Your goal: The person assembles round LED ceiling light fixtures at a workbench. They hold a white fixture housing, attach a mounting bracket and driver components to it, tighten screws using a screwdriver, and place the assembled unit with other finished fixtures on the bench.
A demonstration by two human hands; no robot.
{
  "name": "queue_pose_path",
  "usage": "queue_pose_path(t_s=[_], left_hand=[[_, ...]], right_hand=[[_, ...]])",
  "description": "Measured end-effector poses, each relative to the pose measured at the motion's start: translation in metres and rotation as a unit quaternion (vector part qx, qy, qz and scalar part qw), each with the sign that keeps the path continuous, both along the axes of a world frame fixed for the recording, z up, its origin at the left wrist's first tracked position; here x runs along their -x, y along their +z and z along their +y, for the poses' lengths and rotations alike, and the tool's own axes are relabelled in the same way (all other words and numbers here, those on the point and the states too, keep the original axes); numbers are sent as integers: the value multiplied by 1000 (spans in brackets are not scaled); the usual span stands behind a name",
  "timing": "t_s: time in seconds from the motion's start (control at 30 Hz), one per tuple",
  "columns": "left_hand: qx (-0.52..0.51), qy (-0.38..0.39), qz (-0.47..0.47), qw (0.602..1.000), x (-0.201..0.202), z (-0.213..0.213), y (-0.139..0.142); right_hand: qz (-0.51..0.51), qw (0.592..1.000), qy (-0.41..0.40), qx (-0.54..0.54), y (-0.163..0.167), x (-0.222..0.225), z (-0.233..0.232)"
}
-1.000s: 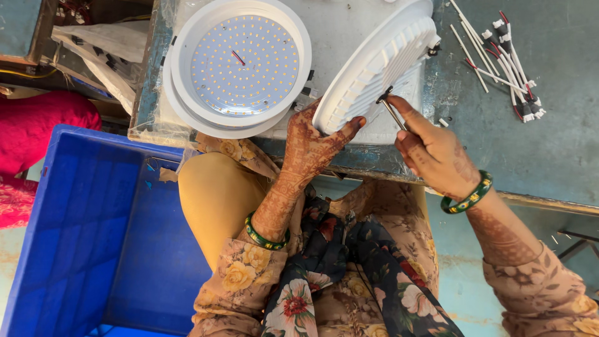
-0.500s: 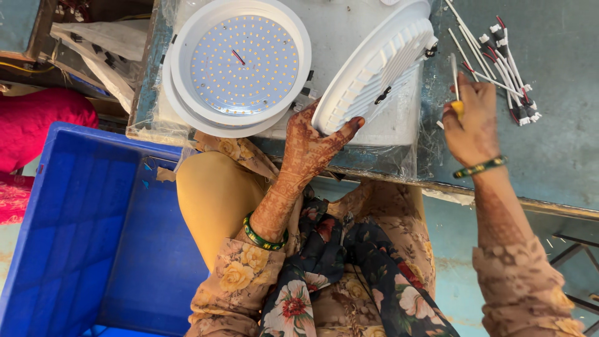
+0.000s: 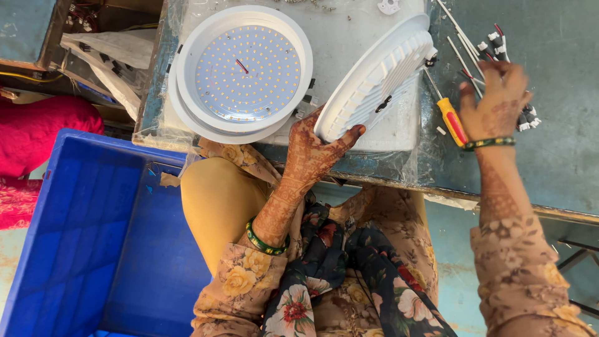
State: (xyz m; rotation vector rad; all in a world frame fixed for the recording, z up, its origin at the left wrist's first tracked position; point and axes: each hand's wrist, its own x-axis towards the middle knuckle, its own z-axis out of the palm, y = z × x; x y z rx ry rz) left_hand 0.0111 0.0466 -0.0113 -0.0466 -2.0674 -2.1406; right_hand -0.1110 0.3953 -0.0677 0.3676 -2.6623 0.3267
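My left hand (image 3: 318,150) grips the lower rim of a white round lamp housing (image 3: 380,75), holding it tilted on edge on the bench. My right hand (image 3: 496,103) rests over a bunch of thin wires with white connectors (image 3: 493,47) on the grey bench top, fingers spread on them. A screwdriver with a yellow and red handle (image 3: 450,118) lies on the bench just left of my right hand, apart from it. A second white round lamp with its dotted LED board facing up (image 3: 243,72) lies flat to the left.
A big blue plastic crate (image 3: 81,237) stands on the floor at lower left beside my knees. The grey bench (image 3: 561,175) edge runs across below both hands. A small white disc (image 3: 388,6) lies at the bench's far edge. Red cloth (image 3: 31,137) sits at far left.
My right hand left the tilted housing, moved right to the wires and put the screwdriver down on the bench. My left hand kept hold of the housing.
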Motion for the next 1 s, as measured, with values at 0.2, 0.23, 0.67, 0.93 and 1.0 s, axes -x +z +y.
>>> queue_pose_path(t_s=[0.2,0.23,0.67,0.93,1.0], left_hand=[[2,1,-33,999,0,-1,4],[-6,1,-36,999,1,0,4],[44,-1,-17,999,0,1,7],[59,-1,5,998,0,1,11],[62,0,-3,998,0,0,11]], right_hand=[[31,994,-55,-84,-26,30,44],[31,994,-60,-89,-30,32,48],[90,995,-23,22,-1,31,35],[108,990,32,89,36,26,9],[157,971,72,164,48,22,8]])
